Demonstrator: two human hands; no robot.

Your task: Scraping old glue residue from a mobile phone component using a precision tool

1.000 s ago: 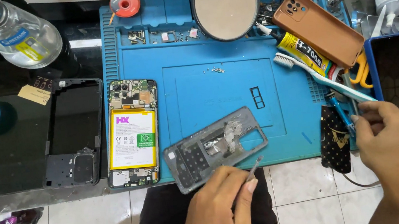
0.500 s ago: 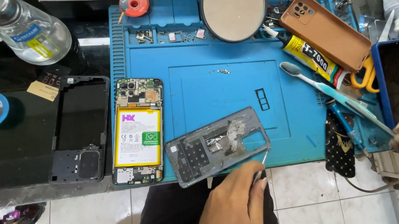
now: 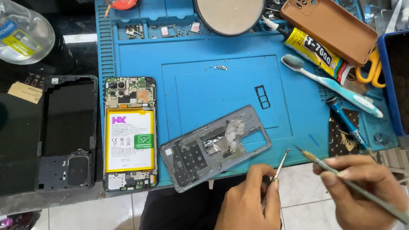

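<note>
Head view looks down on both of my hands, held low off the near edge of the counter (image 3: 3,204). My left hand (image 3: 246,211) is closed around a pair of fine tweezers (image 3: 276,173), gripped like a pen so the tips point up and away toward the grey phone frame (image 3: 215,146). That frame lies just beyond my left fingers, tilted on the near part of the blue repair mat (image 3: 212,94), its lower corner overhanging the mat's edge; I judge it sits that close so the tweezer tips can reach it with little travel.

My right hand (image 3: 364,192) is closed on a thin pointed tool (image 3: 351,186), shaft running back across my palm, tip aimed left toward the tweezer tips but apart from them. Both tools hang free of the frame; neither touches it.

Just beyond my right hand lie a blue screwdriver (image 3: 346,122) and a toothbrush (image 3: 329,85), with a glue tube (image 3: 310,49) farther off, all within an easy reach. Well to the left of my left hand rests an opened phone with its yellow battery (image 3: 129,139) facing up, and beside that a black back housing (image 3: 69,133), set aside from the mat's working middle. Tiny screws (image 3: 219,67) sit far ahead near a round mirror (image 3: 230,2).
</note>
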